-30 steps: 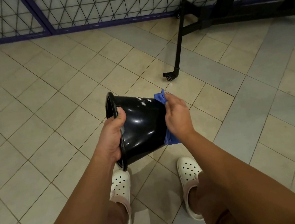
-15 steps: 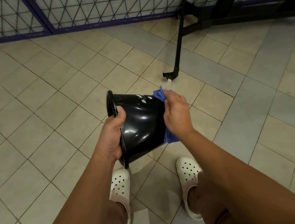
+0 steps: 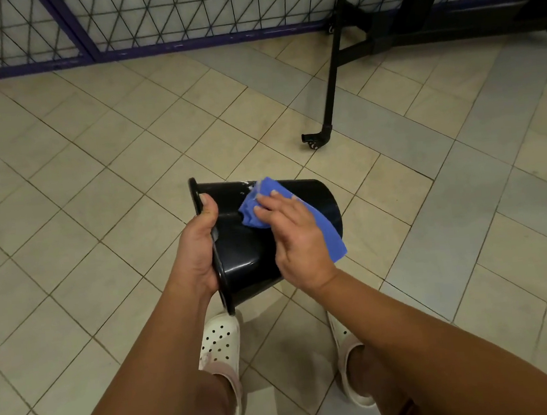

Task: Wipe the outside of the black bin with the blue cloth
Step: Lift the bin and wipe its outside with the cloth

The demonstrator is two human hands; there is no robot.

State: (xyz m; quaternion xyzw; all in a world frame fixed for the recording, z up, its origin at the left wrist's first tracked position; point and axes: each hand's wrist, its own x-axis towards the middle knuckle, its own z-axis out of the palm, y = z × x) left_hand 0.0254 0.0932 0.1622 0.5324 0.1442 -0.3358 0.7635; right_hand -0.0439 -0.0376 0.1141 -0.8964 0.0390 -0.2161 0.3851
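Observation:
A glossy black bin [image 3: 246,256] is held on its side above the tiled floor, its rim to the left and its base to the right. My left hand [image 3: 196,247] grips the rim, thumb over the outer edge. The blue cloth [image 3: 325,226] lies across the bin's upper side wall. My right hand [image 3: 296,235] presses the cloth against the wall with fingers spread flat over it. A few pale smears show on the wall near the cloth's top edge.
Beige and grey floor tiles [image 3: 100,206] stretch all round. A black metal stand with a castor [image 3: 314,142] stands ahead on the right. A wire mesh fence with a purple frame [image 3: 152,49] runs along the far edge. My white clogs [image 3: 219,344] are below the bin.
My right hand slid the cloth from the bin's base end up onto its side wall, toward the rim. The bin now lies flatter, and my left hand keeps its grip.

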